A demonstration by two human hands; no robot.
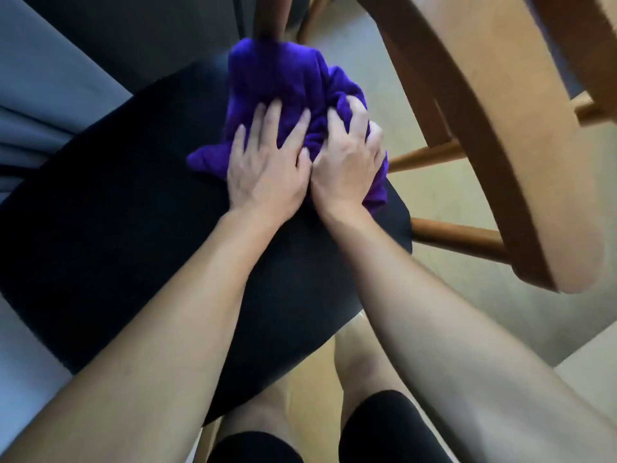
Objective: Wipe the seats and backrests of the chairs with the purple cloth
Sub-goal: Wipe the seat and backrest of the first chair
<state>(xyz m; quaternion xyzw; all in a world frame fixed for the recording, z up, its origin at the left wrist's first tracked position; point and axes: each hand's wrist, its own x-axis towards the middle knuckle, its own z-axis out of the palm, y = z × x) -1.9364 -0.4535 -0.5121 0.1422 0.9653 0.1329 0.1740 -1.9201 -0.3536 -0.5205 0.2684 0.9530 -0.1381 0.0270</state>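
Note:
A bunched purple cloth (283,81) lies on the far right part of a black chair seat (117,212). My left hand (267,162) presses flat on the cloth with its fingers spread and straight. My right hand (347,155) lies beside it, fingers curled into the folds of the cloth and gripping it. The two hands touch at the thumbs. The curved wooden backrest (484,128) of the chair sweeps across the right side of the view. The cloth's far end lies against a dark wooden post (267,18).
Wooden rungs (457,237) and legs of the chair stand to the right over a pale floor (417,121). Grey fabric (40,101) hangs at the left. My knees in black shorts (377,426) are at the bottom.

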